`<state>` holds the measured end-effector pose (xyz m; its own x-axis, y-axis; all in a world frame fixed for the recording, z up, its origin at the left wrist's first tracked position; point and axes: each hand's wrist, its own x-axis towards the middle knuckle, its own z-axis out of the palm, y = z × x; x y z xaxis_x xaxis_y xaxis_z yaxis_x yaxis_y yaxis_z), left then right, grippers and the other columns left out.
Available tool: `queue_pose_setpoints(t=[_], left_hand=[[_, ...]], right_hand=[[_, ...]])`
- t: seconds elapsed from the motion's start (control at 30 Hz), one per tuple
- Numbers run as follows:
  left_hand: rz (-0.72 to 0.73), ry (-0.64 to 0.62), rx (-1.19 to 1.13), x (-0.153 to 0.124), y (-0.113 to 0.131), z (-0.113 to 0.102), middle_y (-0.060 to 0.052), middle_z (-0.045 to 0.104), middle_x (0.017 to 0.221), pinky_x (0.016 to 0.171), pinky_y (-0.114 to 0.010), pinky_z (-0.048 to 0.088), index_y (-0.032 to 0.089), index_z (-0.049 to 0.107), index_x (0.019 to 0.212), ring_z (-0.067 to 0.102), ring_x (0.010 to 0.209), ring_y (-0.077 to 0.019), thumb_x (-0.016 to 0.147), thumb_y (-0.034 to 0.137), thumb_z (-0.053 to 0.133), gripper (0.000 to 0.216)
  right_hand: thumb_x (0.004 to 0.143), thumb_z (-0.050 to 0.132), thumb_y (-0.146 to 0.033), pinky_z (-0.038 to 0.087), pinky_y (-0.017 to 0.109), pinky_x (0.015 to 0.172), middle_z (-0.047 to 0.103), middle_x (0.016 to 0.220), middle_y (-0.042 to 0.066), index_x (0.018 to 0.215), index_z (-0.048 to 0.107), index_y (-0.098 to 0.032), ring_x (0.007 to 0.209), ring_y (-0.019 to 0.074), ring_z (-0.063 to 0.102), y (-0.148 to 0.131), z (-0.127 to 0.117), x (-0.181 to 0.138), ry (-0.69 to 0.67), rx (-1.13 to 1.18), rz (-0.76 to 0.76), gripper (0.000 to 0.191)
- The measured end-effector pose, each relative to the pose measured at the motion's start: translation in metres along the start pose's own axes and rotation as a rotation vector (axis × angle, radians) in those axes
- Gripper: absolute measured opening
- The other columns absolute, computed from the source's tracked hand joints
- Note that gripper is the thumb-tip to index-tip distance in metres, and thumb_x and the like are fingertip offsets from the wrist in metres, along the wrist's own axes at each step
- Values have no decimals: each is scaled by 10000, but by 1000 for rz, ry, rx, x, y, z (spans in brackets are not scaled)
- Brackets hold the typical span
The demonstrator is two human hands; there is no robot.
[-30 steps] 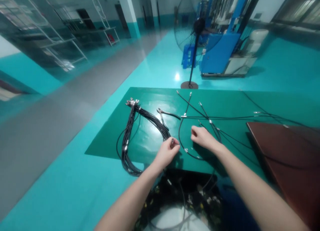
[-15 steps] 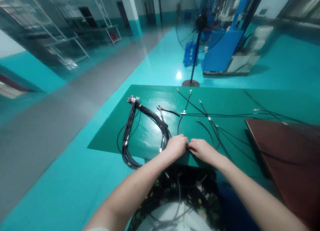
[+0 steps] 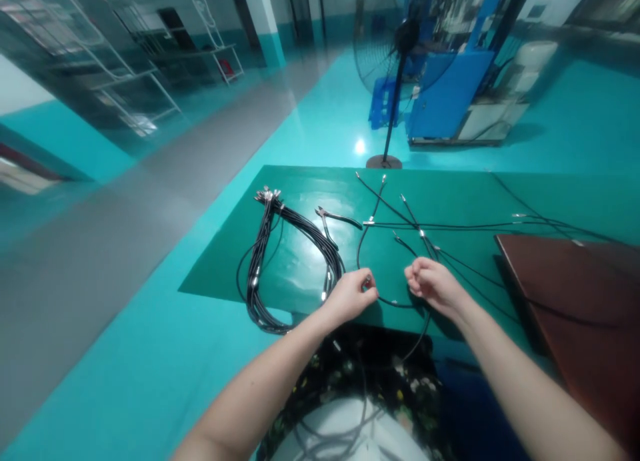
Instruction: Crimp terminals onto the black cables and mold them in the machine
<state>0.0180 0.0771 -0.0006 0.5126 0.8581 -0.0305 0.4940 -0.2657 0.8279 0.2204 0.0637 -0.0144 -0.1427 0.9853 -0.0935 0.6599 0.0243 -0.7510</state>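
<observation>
My left hand [image 3: 354,291] is closed near the front edge of the green table, with thumb and fingers pinched on a black cable [image 3: 397,304]. This cable runs right from the fingers and passes beneath my right hand [image 3: 433,284]. The right hand is closed too, its fingers curled; whatever lies inside them is hidden. Left of my hands lies a looped bundle of black cables [image 3: 257,261] with metal ends gathered at the top. Beyond my left hand rest open-handled cutting pliers [image 3: 330,220]. Loose black cables with silver fittings cross each other farther back.
A brown board [image 3: 570,281] lies at the right on the green table top [image 3: 300,181]. A floor fan [image 3: 400,68] and a blue machine [image 3: 447,94] stand beyond the table. More cable hangs over my lap, by a white rounded surface [image 3: 345,434].
My right hand has moved away to the right from my left hand, baring a stretch of cable between them. The left hand stays almost in place, still pinching.
</observation>
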Motion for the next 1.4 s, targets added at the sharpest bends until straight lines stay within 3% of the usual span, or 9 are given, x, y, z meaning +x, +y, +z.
queue_pose_setpoints(t=[0.13, 0.27, 0.5, 0.73, 0.93, 1.03, 1.13, 1.27, 1.4], left_hand=[[52, -39, 112, 5, -2, 16, -11, 612, 716, 608, -245, 359, 192, 602, 740, 525, 664, -149, 752, 209, 509, 95], [64, -34, 192, 9, -6, 26, -39, 621, 793, 684, -276, 369, 194, 615, 744, 537, 758, -180, 753, 183, 513, 104], [26, -19, 214, 11, -15, 31, -43, 627, 787, 689, -283, 378, 188, 623, 751, 542, 755, -187, 746, 181, 504, 119], [-18, 13, 168, 13, -15, 34, -34, 611, 740, 682, -278, 372, 192, 619, 713, 528, 724, -181, 723, 181, 519, 101], [-40, 77, 20, 11, -19, 34, -9, 571, 666, 656, -257, 364, 176, 587, 659, 501, 666, -156, 720, 181, 524, 88], [-50, 107, -105, 7, -9, 27, -6, 571, 670, 618, -234, 375, 163, 572, 707, 505, 646, -141, 774, 251, 493, 136], [17, 133, -232, 0, 12, 25, -1, 541, 673, 590, -221, 360, 165, 562, 715, 485, 630, -129, 786, 273, 505, 141], [268, 45, -43, -9, 38, 36, -2, 480, 688, 592, -223, 328, 183, 547, 684, 466, 648, -127, 784, 195, 507, 108], [434, -83, 172, -16, 49, 55, -20, 515, 765, 567, -231, 318, 210, 564, 767, 488, 648, -132, 811, 176, 458, 120]], right_hand=[[642, 362, -103, 401, 237, 496, 592, 561, 20, 651, 569, -173, 505, 133, 533, -2, 5, -11, -78, -84, 20, 219], [667, 422, -78, 397, 264, 697, 658, 770, 45, 693, 649, -190, 750, 164, 573, -13, 9, -16, -125, -242, -41, 254], [737, 476, -103, 358, 247, 625, 606, 731, 48, 681, 642, -185, 694, 160, 546, -20, 10, -12, -223, -443, -123, 194], [753, 450, -95, 367, 285, 644, 603, 721, 80, 640, 590, -166, 692, 192, 563, -21, 15, -7, -264, -458, -145, 194], [583, 526, -65, 400, 299, 647, 554, 562, 44, 512, 464, -181, 636, 195, 560, -24, 15, -1, -159, -171, -25, 150], [641, 433, -138, 422, 269, 551, 556, 583, 21, 598, 431, -195, 548, 150, 532, -24, 16, -5, -40, 95, 78, 72], [666, 290, -127, 442, 249, 528, 574, 706, 31, 711, 383, -204, 560, 124, 532, -26, 26, -19, 114, 366, 153, 129], [686, 273, -134, 454, 269, 580, 521, 635, 29, 746, 394, -199, 597, 145, 541, -28, 45, -47, 301, 596, 222, 150], [782, 265, -223, 448, 282, 601, 512, 622, 34, 814, 452, -188, 622, 164, 553, -24, 52, -82, 389, 694, 255, 193]])
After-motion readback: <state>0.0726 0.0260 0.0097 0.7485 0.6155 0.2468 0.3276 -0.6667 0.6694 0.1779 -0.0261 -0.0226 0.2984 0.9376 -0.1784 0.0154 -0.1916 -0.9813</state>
